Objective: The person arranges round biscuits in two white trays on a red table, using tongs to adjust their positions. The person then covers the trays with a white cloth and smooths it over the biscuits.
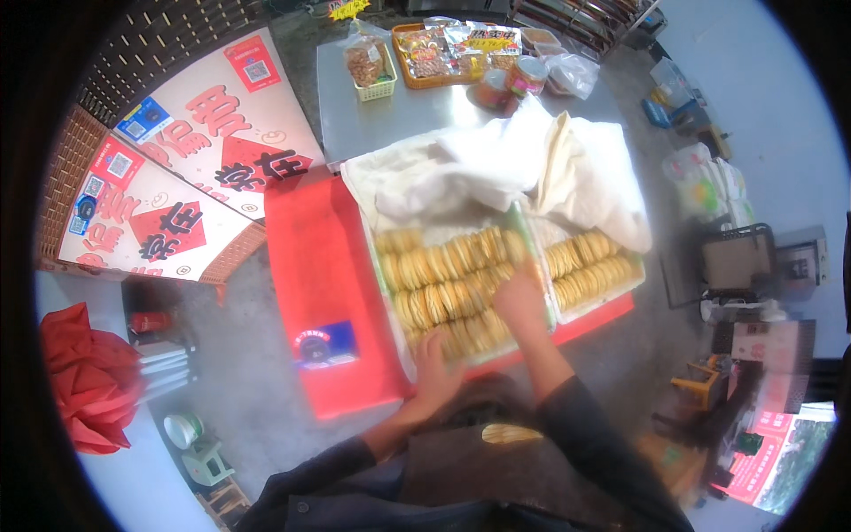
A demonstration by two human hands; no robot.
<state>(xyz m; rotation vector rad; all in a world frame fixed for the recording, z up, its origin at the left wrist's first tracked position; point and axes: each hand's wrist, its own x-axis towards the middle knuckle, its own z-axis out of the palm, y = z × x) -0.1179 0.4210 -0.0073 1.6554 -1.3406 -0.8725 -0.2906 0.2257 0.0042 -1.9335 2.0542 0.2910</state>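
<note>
Several rows of round, flat golden pastries (441,263) stand on edge in a white foam box (383,293). At the near left end of the front row, my left hand (436,365) rests against the pastries with its fingers stretched and somewhat apart. My right hand (521,301) reaches over the right end of the rows; motion blur hides its fingers and whatever they may hold. A second white box (596,306) adjoins on the right, with more of these pastries (585,266). White cloth (496,160) is folded back over the far part of both boxes.
The boxes stand on a red cover (310,266), where a blue card (328,344) lies left. Behind is a metal table (381,120) bearing a wicker tray (414,78), a small basket (381,87) and jars (525,78). Printed signboards (222,115) stand far left; a chair (736,262) is right.
</note>
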